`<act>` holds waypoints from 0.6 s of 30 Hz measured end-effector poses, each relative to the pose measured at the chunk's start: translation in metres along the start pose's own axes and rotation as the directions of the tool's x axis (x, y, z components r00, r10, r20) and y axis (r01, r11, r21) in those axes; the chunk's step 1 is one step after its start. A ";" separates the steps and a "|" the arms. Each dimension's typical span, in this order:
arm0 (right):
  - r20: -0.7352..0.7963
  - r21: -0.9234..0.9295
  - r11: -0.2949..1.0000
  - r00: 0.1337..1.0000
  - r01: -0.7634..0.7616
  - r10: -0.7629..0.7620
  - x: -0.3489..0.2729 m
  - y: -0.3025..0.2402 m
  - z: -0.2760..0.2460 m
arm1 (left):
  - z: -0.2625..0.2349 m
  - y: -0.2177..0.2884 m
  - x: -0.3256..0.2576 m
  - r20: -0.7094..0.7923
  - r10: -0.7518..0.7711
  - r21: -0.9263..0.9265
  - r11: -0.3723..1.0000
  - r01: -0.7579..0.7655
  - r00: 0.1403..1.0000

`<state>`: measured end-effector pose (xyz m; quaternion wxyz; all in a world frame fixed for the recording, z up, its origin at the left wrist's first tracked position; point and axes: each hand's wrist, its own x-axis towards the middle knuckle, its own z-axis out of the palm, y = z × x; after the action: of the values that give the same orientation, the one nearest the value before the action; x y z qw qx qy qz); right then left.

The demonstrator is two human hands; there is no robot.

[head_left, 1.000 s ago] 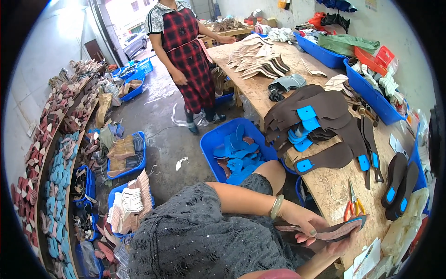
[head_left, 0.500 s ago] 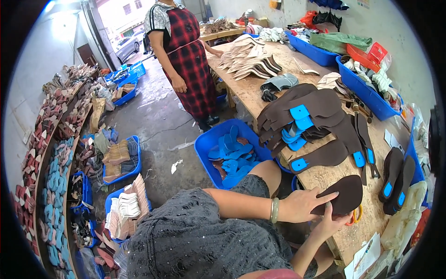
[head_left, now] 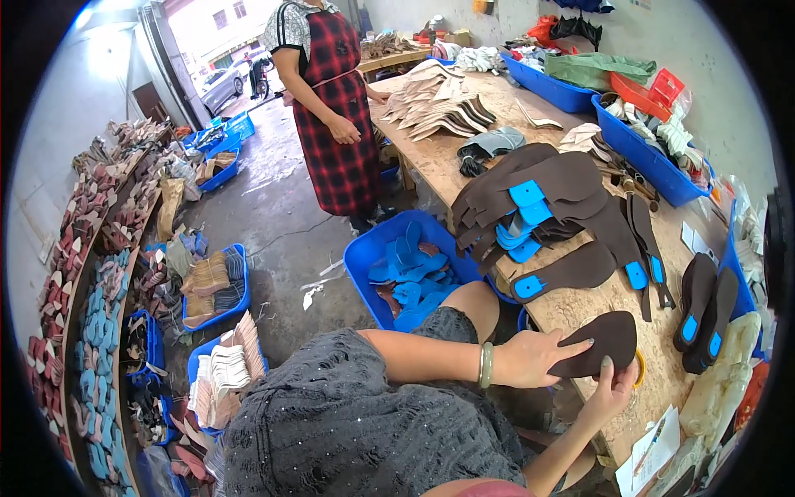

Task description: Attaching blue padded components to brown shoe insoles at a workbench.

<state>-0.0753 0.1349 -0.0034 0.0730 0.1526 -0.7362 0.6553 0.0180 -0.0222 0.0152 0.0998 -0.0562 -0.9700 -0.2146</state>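
Observation:
A dark brown shoe insole point(head_left: 609, 341) is held over the near edge of the wooden table. My left hand point(head_left: 523, 359), with a pale bangle at the wrist, grips its narrower left end. At its lower right edge, my right hand point(head_left: 611, 389) pinches the rim between thumb and fingers. Part of a yellow ring-shaped handle point(head_left: 638, 369) shows beside the insole on the table. Just beyond lies another brown insole point(head_left: 571, 272) with a blue heel patch. Behind it is a heap of similar brown insoles point(head_left: 555, 178), several with blue patches.
A pair of insoles point(head_left: 700, 302) lies at the table's right, near a paper with a pen point(head_left: 650, 447). Blue bins point(head_left: 358, 269) stand on the floor left of the table. Across the table, a person in a checked apron point(head_left: 335, 108) stands by pale curved pieces point(head_left: 435, 108).
My right hand has shifted along the insole's lower edge, its fingers now showing more. The insole has turned slightly. The other person's free hand has risen a little.

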 end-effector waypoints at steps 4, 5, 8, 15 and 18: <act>-0.118 0.133 0.985 0.988 0.111 -0.095 0.006 0.014 -0.002 | 0.006 0.005 -0.001 -0.036 0.043 0.052 0.998 -0.041 0.998; -0.074 0.136 0.988 0.996 0.067 -0.057 0.009 0.021 -0.009 | 0.006 0.008 -0.001 -0.035 0.045 0.053 0.998 -0.043 0.998; -0.110 0.152 0.986 0.993 0.068 -0.052 0.011 0.034 -0.020 | 0.003 0.014 0.003 0.067 0.044 0.058 0.997 -0.048 0.997; -0.110 0.219 0.976 0.994 0.020 0.005 0.010 0.013 -0.018 | 0.015 0.011 0.002 -0.014 0.087 0.050 0.995 -0.086 0.996; -0.048 0.158 0.987 0.998 -0.034 0.042 0.011 0.016 -0.023 | 0.016 0.008 0.001 -0.047 0.072 -0.080 0.994 -0.076 0.996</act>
<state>-0.0930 0.1582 -0.0124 0.0671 0.1272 -0.6828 0.7163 0.0155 -0.0079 0.0051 0.1268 -0.0913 -0.9552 -0.2512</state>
